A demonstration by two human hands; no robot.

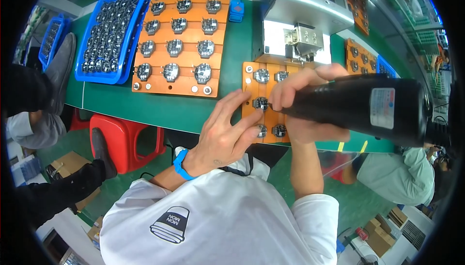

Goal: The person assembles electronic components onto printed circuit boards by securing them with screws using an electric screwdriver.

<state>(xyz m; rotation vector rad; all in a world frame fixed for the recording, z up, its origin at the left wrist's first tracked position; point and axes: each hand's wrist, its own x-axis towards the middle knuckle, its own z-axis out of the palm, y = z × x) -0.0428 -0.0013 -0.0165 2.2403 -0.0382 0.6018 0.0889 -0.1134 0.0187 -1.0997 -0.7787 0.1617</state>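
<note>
Judging by the right hand (302, 95), whose grip is closed around a black power screwdriver (358, 107) tipped onto a round part (260, 103), fastening is underway on the orange fixture plate (249, 115) steadied by the open left hand (225, 134), and the part just below the grip is judged next.

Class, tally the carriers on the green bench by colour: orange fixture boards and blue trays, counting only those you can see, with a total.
Orange fixture boards: 4 (large one, one under the hands, two at the right)
Blue trays: 2 ()
Total: 6
</note>
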